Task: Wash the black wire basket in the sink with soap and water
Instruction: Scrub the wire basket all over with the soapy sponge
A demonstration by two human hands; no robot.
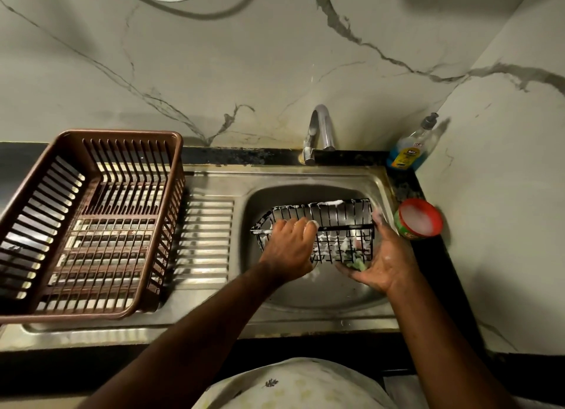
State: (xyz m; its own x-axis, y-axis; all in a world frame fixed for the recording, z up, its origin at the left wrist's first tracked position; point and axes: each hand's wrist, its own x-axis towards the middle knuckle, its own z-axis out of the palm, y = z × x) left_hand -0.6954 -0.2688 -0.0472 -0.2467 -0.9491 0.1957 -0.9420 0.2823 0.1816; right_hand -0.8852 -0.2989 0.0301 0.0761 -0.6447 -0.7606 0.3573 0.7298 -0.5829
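The black wire basket (336,222) sits inside the basin of the steel sink (321,320), at the right of the scene. It is tipped so its open top faces the far wall, and white foam clings to its wires. The left hand (290,246) reaches in from the near left and curls its fingers over the basket's rim wire. This grip seems meant to keep the light frame tilted and still while it is scrubbed. The right hand (386,261) is cupped palm-up against the near right corner, with its thumb raised along the end wall. Its fingers grasp a green scrub pad (356,264) and press it to the underside wires, so the soaping step looks well under way.

No water is visibly running from the tap (319,127), so rinsing probably remains to be done.

Both soap containers stand within easy reach on the dark surface (440,274) to the right. One is a round tub of dish soap (419,219) close beside the sink, and the other is a bottle of blue dish liquid (409,150) in the far corner. A single brown plastic dish rack (91,225) rests on the drainboard at the left, probably where the washed basket would drain.

There is one basket, one pad, one tap, one rack and two soap containers.
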